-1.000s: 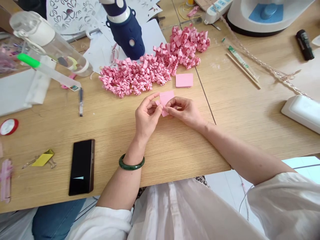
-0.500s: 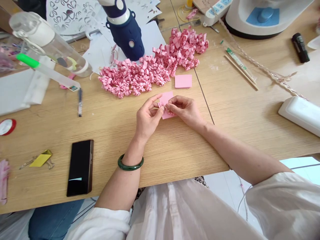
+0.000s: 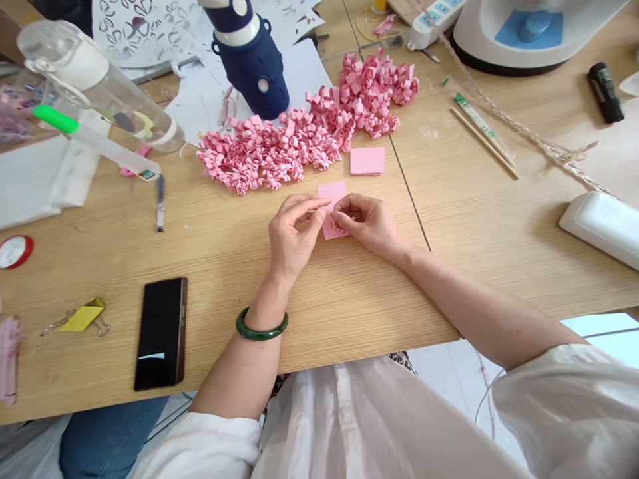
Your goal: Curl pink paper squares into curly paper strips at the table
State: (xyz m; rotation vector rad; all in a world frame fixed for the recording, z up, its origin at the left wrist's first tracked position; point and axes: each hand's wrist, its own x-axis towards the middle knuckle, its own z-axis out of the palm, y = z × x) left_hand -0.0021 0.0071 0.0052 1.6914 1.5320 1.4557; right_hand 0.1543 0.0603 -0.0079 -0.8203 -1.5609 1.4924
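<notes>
My left hand point(image 3: 292, 233) and my right hand point(image 3: 367, 223) meet over the middle of the wooden table point(image 3: 224, 266). Both pinch a small pink paper piece point(image 3: 332, 199) between thumb and fingers. The paper's lower part is hidden behind my fingers. A green bangle point(image 3: 262, 326) circles my left wrist. Just beyond my hands lies a small stack of pink paper squares point(image 3: 367, 160). Behind that spreads a long heap of pink curled paper pieces point(image 3: 309, 126).
A black phone point(image 3: 161, 332) and a yellow binder clip point(image 3: 82, 317) lie at the front left. A pen point(image 3: 160, 203), a clear bottle point(image 3: 94, 83) and a navy bottle point(image 3: 249, 53) stand further back. Chopsticks point(image 3: 484, 136), a white box point(image 3: 602, 223) and a white appliance point(image 3: 529, 30) are at the right.
My fingers have worked along the pink paper piece, closing tighter over it. My left index finger has curled down from its raised pose. The view shifted slightly.
</notes>
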